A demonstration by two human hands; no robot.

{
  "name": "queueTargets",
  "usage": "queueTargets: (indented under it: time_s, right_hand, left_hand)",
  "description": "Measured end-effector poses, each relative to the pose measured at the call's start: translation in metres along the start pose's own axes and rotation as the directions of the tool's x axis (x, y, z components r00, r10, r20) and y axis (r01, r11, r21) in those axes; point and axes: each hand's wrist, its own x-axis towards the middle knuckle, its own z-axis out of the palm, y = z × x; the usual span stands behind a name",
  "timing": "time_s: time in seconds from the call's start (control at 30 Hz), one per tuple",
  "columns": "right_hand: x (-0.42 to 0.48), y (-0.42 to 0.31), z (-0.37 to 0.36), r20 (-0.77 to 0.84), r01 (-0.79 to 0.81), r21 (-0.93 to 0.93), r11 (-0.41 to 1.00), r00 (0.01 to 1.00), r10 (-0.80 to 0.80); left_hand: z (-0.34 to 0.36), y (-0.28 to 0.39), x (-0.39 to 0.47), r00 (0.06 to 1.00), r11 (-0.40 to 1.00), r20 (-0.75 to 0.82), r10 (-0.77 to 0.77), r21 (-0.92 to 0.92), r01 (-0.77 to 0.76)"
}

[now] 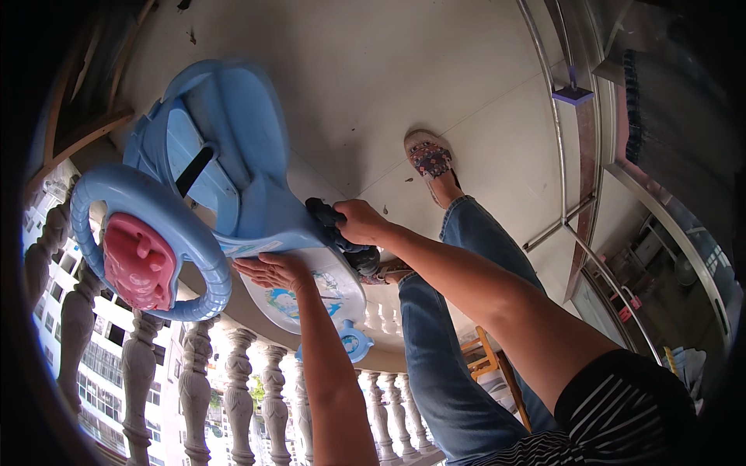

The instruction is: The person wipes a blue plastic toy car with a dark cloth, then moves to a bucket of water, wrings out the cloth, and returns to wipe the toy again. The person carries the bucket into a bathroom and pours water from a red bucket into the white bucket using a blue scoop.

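A blue plastic ride-on toy car [265, 204] stands before me on the floor. Its steering wheel [213, 279] has a pink moulded figure [140, 262] at the centre. My left hand [280, 271] lies flat, fingers extended, at the border of the blue body and the white, picture-printed panel [332, 274]; it grips nothing. On the other side of that panel, my right hand [361, 222] is closed on a dark, crumpled cloth [361, 259] that hangs along the toy's edge. A small blue round part [352, 343] sticks out beyond the panel.
A balustrade of stone balusters [195, 384] curves along the left and bottom, with buildings outside. Metal rails [553, 128] and a sliding-door frame [670, 233] stand at the right. A wooden chair [484, 355] is behind my legs. A wooden frame [87, 140] stands upper left.
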Motion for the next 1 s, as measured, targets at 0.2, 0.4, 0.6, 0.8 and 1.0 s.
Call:
queueTargets:
  time_s: [0.2, 0.4, 0.6, 0.8, 1.0]
  right_hand:
    - [-0.005, -0.110, -0.091, 0.098, -0.061, 0.725, 0.686, 0.995, -0.016]
    - [0.107, -0.194, -0.136, -0.517, 0.419, -0.139, 0.897, 0.742, -0.427]
    - [0.083, -0.174, -0.054, -0.511, 0.273, -0.239, 0.932, 0.781, -0.360]
    - [0.038, -0.120, 0.024, -0.405, 0.250, 0.206, 0.946, 0.902, -0.150]
    - [-0.017, -0.039, 0.069, -0.191, -0.175, 0.656, 0.734, 0.902, 0.386]
  left_hand:
    - [-0.016, -0.037, 0.006, 0.997, 0.999, 0.074, -0.031, -0.022, 0.033]
    - [-0.019, -0.026, 0.015, 0.904, 0.963, 0.426, -0.050, -0.218, 0.157]
    - [-0.034, -0.028, 0.015, 0.894, 0.994, 0.446, -0.043, -0.068, 0.081]
    - [-0.023, -0.051, 0.008, 0.907, 0.999, 0.420, 0.043, -0.027, -0.035]
    - [-0.027, -0.069, 0.000, 0.899, 0.999, 0.436, 0.031, 0.002, -0.035]
